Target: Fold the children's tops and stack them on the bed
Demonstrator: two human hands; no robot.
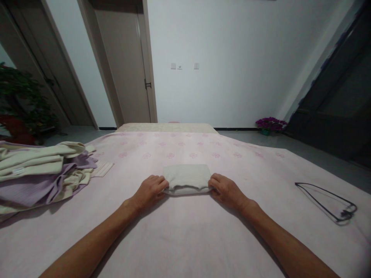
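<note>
A small pale, ribbed piece of folded cloth (pixel 188 175) lies on the pink flowered sheet (pixel 185 231), in the middle of the view. Its near edge is lifted a little, leaving a dark gap between two layers. My left hand (pixel 152 189) pinches the cloth's near left corner, thumb and fingers closed on it. At the near right corner, my right hand (pixel 227 189) grips the same cloth with curled fingers. What kind of garment it is, I cannot tell in its folded state.
A heap of cream and purple clothes (pixel 43 173) sits at the left. On the right lies a thin black triangular frame, like a hanger (pixel 327 199). Beyond the sheet's far edge are a beige surface (pixel 168 127), a door (pixel 124 61) and purple flowers (pixel 271 123) on the floor.
</note>
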